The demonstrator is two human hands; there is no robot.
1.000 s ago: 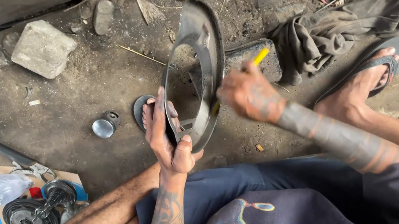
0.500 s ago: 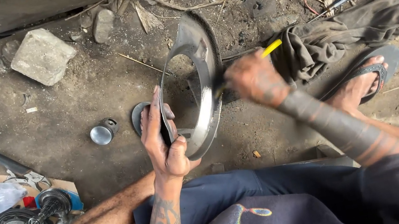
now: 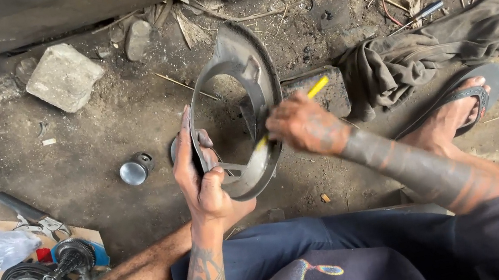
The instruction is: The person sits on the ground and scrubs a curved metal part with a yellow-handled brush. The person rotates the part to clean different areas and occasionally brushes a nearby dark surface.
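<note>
left hand (image 3: 202, 181) clamps the near rim of the curved grey metal cover (image 3: 243, 110), standing it upright mid-scene – likely to steady it – while right hand (image 3: 307, 127), closed around a yellow-handled tool (image 3: 316, 88), works inside it.

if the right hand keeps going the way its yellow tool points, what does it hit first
The right hand aims the yellow-handled tool down-left into the curved grey metal cover held by the left hand. It would probably meet the cover's lower inner rim first, though depth is unclear.
</note>
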